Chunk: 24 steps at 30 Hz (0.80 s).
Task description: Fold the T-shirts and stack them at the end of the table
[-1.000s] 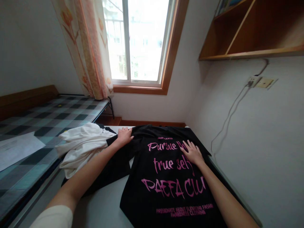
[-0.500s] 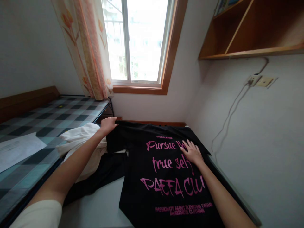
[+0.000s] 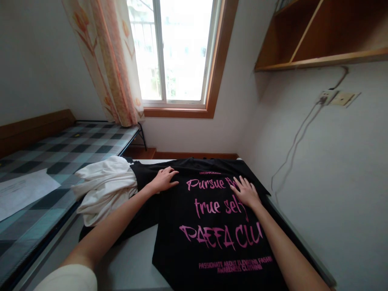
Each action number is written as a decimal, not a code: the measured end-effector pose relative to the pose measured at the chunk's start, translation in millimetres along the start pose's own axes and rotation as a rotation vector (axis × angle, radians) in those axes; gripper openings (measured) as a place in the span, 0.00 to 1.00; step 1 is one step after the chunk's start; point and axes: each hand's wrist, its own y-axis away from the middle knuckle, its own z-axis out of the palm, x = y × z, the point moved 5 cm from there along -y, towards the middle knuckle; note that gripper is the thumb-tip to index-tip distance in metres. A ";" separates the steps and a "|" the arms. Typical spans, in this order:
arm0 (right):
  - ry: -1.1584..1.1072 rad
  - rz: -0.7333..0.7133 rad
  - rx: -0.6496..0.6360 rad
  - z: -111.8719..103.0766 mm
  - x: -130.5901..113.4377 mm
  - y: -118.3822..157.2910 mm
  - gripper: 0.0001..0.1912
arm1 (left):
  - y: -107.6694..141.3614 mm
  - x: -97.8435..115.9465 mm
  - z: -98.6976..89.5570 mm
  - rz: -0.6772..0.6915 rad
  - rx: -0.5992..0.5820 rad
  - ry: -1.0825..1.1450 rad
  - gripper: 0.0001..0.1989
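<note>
A black T-shirt with pink lettering lies spread out on a white table. On its upper left part, near the sleeve, rests my left hand, fingers stretched and slightly apart. My right hand lies flat with spread fingers over the end of the top line of large lettering. Neither hand grips the cloth. Left of the shirt is a crumpled white garment, next to the black left sleeve. My left forearm hides part of the dark cloth beneath it.
A bed with a checked mattress stands on the left, a sheet of paper on it. Ahead are a window and a flowered curtain. A wooden shelf and a socket with cords are on the right wall.
My left hand has let go of the left sleeve's edge and moved right onto the shirt, opening flat. The sleeve now lies lower. My right hand has stayed in place.
</note>
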 end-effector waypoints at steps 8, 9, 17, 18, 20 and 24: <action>-0.007 0.010 -0.005 -0.9 0.1 0.8 0.35 | 5.8 28.7 46.9 0.127 -0.022 0.046 0.31; -0.010 0.010 -0.001 -1.0 0.2 0.7 0.35 | 7.0 28.3 48.1 0.127 -0.010 0.046 0.31; -0.094 0.012 0.051 0.5 5.7 -1.1 0.35 | 13.8 25.3 47.1 0.120 0.035 0.067 0.29; -0.110 0.009 0.054 1.0 7.0 -1.4 0.35 | 14.1 25.8 46.7 0.120 0.036 0.068 0.29; -0.139 0.002 0.065 2.3 9.9 -1.9 0.33 | 14.4 26.8 45.7 0.118 0.037 0.070 0.29; -0.186 -0.016 0.097 5.5 15.6 -1.2 0.30 | 14.5 28.1 43.8 0.116 0.047 0.072 0.28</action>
